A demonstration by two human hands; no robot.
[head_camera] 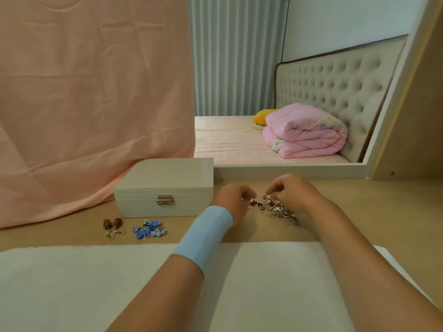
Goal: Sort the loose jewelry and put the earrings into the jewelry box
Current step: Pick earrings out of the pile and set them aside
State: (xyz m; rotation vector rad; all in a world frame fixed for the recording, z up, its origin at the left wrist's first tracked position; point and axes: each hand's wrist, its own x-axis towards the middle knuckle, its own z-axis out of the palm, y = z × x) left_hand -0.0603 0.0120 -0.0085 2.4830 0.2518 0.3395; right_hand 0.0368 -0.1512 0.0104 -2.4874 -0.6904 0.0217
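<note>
- We are working both hands into the loose pile of jewelry [279, 209], which is lying on the desk [335, 212] to the right of the shut jewelry box [163, 188].
- Our right hand [291, 191] is pinching narrowly at the pile's far edge; what the fingertips are gripping is too small to tell.
- Our left hand [233, 200], with a blue wristband [203, 236], is curling its fingers beside some small red pieces [254, 203] at the pile's left end; we cannot tell whether it is holding one.
- Sorted brown earrings [112, 226] and blue earrings [149, 230] are lying in front of the box, so the left hand is sitting nearer them and the latch [164, 200].
</note>
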